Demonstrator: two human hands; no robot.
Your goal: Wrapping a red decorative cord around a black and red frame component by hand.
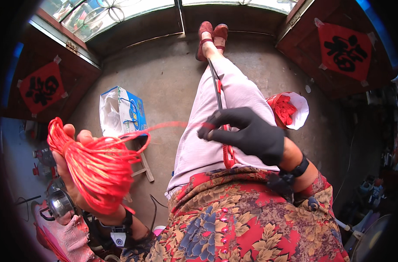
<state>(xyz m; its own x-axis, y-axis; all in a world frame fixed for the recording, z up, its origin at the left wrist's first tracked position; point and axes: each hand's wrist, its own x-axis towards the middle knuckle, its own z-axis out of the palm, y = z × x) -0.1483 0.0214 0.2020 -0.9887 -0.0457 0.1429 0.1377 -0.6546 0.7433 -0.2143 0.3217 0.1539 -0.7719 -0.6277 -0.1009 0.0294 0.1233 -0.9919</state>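
Observation:
A thick hank of shiny red cord (101, 168) is gripped by my bare left hand (64, 174), off to the left of my lap. From it a single strand runs right, across my thigh, to my right hand (253, 135), which wears a black glove. Thumb and fingers there pinch the strand; their tips are slightly blurred. Along my outstretched legs lies a thin black rod-like piece (215, 83), with red cord (228, 155) at its near end. My right hand passes over it and hides its middle.
A blue and white paper bag (122, 111) stands left of my legs, by a wooden stool leg (146, 168). On the right is a white-lined container (298, 111) with red material in it. A metal kettle-like vessel (61, 204) sits at far left. Door panels flank the doorway ahead.

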